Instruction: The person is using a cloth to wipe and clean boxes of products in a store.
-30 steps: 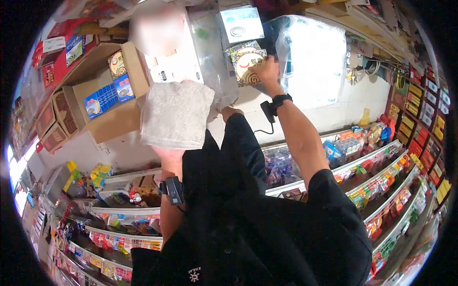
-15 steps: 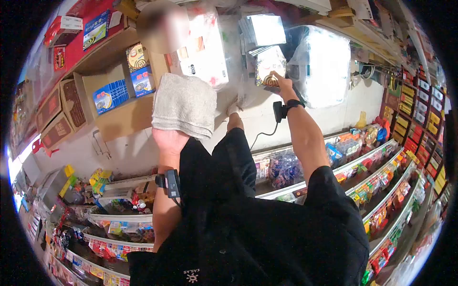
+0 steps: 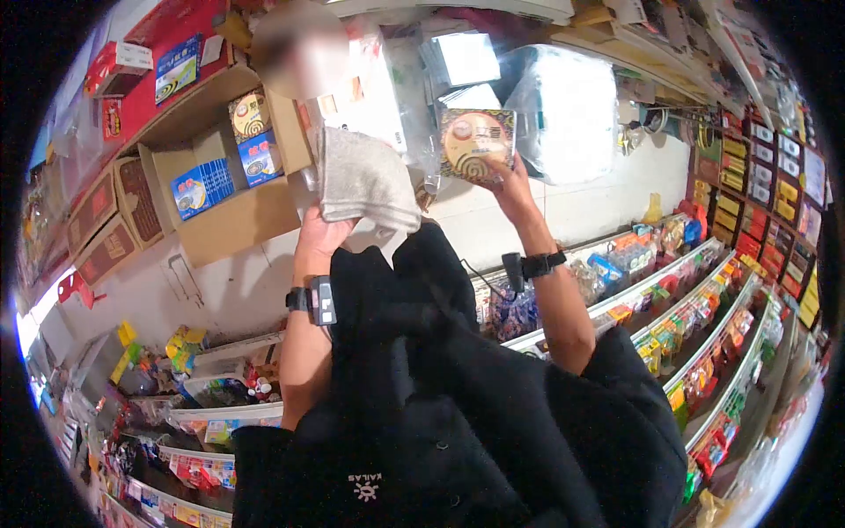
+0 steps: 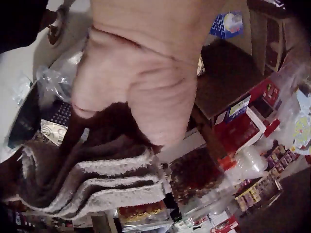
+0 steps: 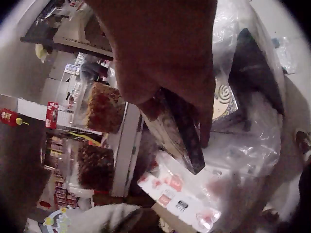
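In the head view my right hand point(image 3: 510, 187) grips a mosquito coil box point(image 3: 477, 136) by its lower right corner. Its gold and black front with a spiral faces up. The right wrist view shows this hand point(image 5: 160, 63) from behind, thumb and fingers on opposite sides of the thin box point(image 5: 187, 138). My left hand point(image 3: 322, 233) holds a folded grey towel point(image 3: 365, 176) by its near edge, and the towel's far end leans right. Seen from the left wrist, the towel's folded layers point(image 4: 112, 184) hang beyond the palm point(image 4: 136, 82); most of the fingers are hidden.
A stack of flat boxes point(image 3: 466, 60) lies beyond the held box, beside a plastic-wrapped white bundle point(image 3: 572, 114). At left stands an open carton point(image 3: 242, 224) with several blue boxes point(image 3: 202, 187). Shelves of packaged goods point(image 3: 616, 308) run along the near side.
My right hand has lifted the mosquito coil box off the stack and brought it nearer to me. The left hand has moved right and up with the towel, which now tilts.
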The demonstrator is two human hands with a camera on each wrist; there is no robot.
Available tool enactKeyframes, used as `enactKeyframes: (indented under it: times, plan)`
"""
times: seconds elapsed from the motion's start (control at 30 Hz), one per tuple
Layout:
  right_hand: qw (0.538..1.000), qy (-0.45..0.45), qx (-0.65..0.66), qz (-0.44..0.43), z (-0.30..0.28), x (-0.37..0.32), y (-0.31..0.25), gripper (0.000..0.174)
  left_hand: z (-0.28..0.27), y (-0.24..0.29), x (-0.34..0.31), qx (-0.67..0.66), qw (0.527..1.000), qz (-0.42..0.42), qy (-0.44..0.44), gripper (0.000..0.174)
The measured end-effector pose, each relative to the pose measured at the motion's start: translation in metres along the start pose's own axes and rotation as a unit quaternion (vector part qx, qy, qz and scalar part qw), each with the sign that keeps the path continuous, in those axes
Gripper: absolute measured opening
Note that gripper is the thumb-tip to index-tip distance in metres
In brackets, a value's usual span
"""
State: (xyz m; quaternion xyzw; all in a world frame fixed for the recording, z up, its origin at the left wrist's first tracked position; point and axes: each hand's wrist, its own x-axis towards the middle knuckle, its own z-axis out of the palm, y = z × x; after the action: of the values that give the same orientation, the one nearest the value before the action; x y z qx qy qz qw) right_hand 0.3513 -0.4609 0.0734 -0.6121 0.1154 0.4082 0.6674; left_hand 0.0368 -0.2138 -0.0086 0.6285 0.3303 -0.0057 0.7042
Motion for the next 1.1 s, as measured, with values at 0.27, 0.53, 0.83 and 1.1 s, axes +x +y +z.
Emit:
enactKeyframes:
  times: [0.27,0.53,0.83,1.1]
  plan:
    - [0.995,0.034,-0.046,-0.082,0.025,-0.055,-0.008,0.042,0.063,0.137,0.024,-0.591,0.794,-0.136,-0.031,0.05]
    - [0.974,0.045,-0.181,-0.129,0.067,-0.064,0.001,0.037,0.078,0.169,0.027,-0.358,0.928,-0.067,-0.083,0.059]
    - [0.996,-0.001,-0.039,-0.075,0.158,-0.088,0.031,0.037,0.007,0.174,-0.002,-0.422,0.86,-0.098,-0.27,0.055]
    - [0.994,0.02,-0.081,-0.073,0.208,-0.111,0.082,0.036,-0.042,0.167,-0.019,-0.158,0.963,-0.019,-0.217,0.049]
